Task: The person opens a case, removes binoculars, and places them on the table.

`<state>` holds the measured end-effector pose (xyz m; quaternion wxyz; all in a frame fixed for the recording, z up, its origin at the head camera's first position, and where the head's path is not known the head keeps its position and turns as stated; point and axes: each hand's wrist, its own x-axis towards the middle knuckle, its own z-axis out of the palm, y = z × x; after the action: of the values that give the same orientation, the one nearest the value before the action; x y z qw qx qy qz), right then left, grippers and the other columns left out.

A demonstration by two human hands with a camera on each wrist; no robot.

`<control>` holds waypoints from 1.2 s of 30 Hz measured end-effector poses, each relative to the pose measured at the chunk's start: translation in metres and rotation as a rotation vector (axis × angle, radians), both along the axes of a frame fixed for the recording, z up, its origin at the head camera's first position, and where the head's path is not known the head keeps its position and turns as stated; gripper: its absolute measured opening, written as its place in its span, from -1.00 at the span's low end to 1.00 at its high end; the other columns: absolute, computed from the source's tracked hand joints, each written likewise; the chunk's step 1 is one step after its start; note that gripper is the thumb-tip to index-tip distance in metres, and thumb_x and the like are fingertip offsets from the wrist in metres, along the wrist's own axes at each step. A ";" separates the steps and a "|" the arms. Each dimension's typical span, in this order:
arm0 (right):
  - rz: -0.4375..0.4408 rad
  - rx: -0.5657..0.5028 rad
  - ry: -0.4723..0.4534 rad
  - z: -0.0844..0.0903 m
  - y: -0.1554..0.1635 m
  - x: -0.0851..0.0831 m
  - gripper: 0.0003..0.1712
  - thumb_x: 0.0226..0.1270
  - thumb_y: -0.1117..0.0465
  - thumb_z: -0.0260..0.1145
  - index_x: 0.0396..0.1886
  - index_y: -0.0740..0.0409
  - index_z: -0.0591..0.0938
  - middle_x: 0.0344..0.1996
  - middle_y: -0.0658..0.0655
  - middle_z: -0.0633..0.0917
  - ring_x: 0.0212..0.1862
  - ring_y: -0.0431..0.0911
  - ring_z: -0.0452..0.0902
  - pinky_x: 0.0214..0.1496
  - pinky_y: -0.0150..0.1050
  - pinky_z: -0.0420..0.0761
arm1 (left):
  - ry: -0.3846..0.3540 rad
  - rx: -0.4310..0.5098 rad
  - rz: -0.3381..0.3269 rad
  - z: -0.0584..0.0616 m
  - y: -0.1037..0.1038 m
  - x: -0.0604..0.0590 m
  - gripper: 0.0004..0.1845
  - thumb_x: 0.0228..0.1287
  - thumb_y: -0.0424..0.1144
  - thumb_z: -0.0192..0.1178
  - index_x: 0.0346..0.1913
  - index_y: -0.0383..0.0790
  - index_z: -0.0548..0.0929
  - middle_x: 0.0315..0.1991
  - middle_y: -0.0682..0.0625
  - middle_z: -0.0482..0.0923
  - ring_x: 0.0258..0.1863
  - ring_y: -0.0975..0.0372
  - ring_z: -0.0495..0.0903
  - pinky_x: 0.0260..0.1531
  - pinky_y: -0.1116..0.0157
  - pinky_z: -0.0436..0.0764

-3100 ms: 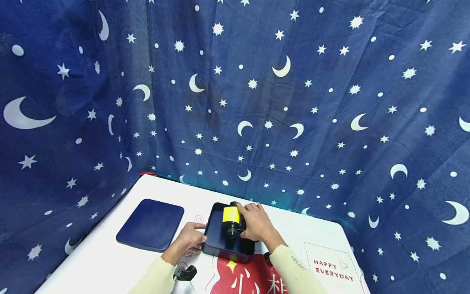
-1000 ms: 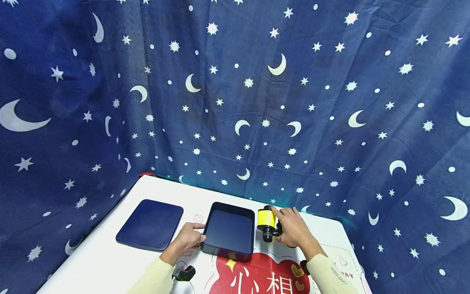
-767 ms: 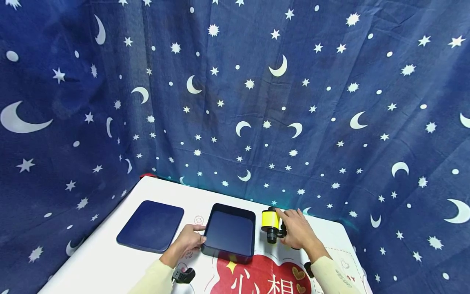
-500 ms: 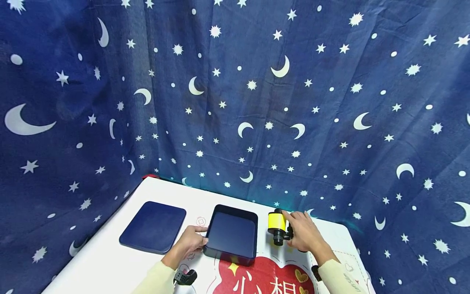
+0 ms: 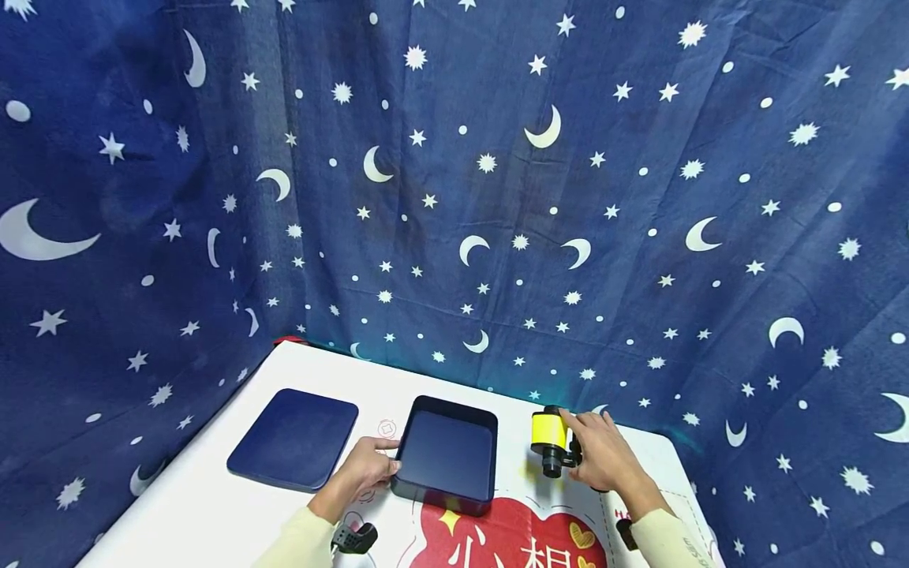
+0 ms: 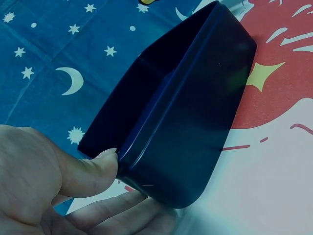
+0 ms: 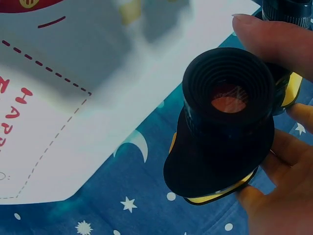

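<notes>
My right hand [image 5: 602, 454] grips a pair of yellow and black binoculars [image 5: 549, 432], raised a little above the table right of the box. In the right wrist view, one eyepiece [image 7: 229, 93] faces the camera, and the thumb and fingers wrap the binoculars from the right. A dark blue open-topped box [image 5: 447, 450] stands on the table with nothing inside. My left hand [image 5: 368, 464] holds its left wall: in the left wrist view the thumb lies at the rim of the box [image 6: 190, 117], with fingers against the outside. A flat dark blue lid [image 5: 294, 438] lies left of the box.
The white table [image 5: 241, 505] carries a red printed patch [image 5: 511, 532] in front of the box. Behind the table hangs a blue curtain [image 5: 426, 339] with moons and stars. A black wrist device [image 5: 355, 539] sits at my left sleeve.
My right hand has carried the binoculars from over the box to its right, moving steadily farther right. The left hand stays at the box's left wall; the box and lid have not moved.
</notes>
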<state>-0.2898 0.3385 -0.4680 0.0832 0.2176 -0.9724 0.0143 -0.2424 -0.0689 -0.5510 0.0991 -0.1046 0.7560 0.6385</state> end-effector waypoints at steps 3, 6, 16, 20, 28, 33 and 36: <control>-0.008 0.000 -0.007 0.000 0.001 0.001 0.17 -0.31 0.12 0.77 0.45 0.16 0.50 0.06 0.21 0.71 0.24 0.19 0.59 0.52 0.42 0.25 | -0.002 0.001 0.003 0.000 -0.001 0.000 -0.43 0.21 -0.58 0.25 0.33 -0.54 0.53 -0.36 -0.13 0.68 -0.37 0.17 0.65 -0.19 -0.02 0.75; -0.020 0.002 -0.020 -0.001 0.002 0.001 0.17 -0.31 0.11 0.77 0.46 0.16 0.50 0.05 0.20 0.71 0.24 0.18 0.59 0.53 0.41 0.24 | -0.002 0.007 0.007 0.001 -0.001 0.000 -0.43 0.22 -0.58 0.25 0.33 -0.55 0.53 -0.38 -0.12 0.66 -0.39 0.17 0.64 -0.19 -0.02 0.75; -0.031 0.016 -0.055 -0.007 0.005 0.000 0.17 -0.31 0.11 0.77 0.46 0.15 0.50 0.08 0.23 0.71 0.29 0.23 0.56 0.53 0.42 0.22 | -0.002 0.027 0.015 -0.002 0.001 0.001 -0.44 0.20 -0.59 0.24 0.32 -0.55 0.54 -0.43 -0.09 0.65 -0.45 0.21 0.61 -0.26 0.09 0.73; -0.037 0.017 -0.076 -0.010 0.006 0.001 0.18 -0.32 0.12 0.78 0.46 0.14 0.49 0.08 0.22 0.71 0.29 0.22 0.56 0.53 0.43 0.21 | -0.009 0.020 0.012 -0.003 0.001 0.002 -0.43 0.20 -0.59 0.24 0.33 -0.55 0.53 -0.40 -0.10 0.67 -0.42 0.20 0.64 -0.23 0.05 0.74; -0.032 0.024 -0.073 -0.015 0.007 0.002 0.17 -0.34 0.12 0.77 0.44 0.12 0.51 0.05 0.20 0.71 0.25 0.20 0.58 0.50 0.43 0.25 | -0.012 0.022 0.009 -0.003 0.002 0.003 -0.44 0.21 -0.59 0.24 0.32 -0.55 0.53 -0.40 -0.10 0.68 -0.43 0.20 0.64 -0.24 0.06 0.74; -0.034 0.012 -0.076 -0.018 0.007 0.000 0.17 -0.35 0.13 0.76 0.44 0.12 0.51 0.05 0.21 0.72 0.26 0.20 0.57 0.50 0.45 0.24 | -0.010 0.010 0.019 0.000 0.001 0.002 -0.45 0.21 -0.59 0.25 0.31 -0.54 0.55 -0.45 -0.07 0.67 -0.47 0.22 0.60 -0.26 0.09 0.74; -0.033 -0.002 -0.075 -0.020 0.008 -0.001 0.17 -0.36 0.15 0.76 0.44 0.13 0.51 0.04 0.21 0.72 0.26 0.20 0.57 0.49 0.46 0.23 | -0.013 -0.003 0.018 0.002 0.001 0.001 -0.45 0.22 -0.58 0.25 0.32 -0.54 0.54 -0.45 -0.05 0.65 -0.45 0.22 0.62 -0.22 0.05 0.74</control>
<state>-0.2906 0.3460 -0.4885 0.0472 0.2007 -0.9783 0.0221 -0.2412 -0.0681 -0.5486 0.0982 -0.1156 0.7555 0.6374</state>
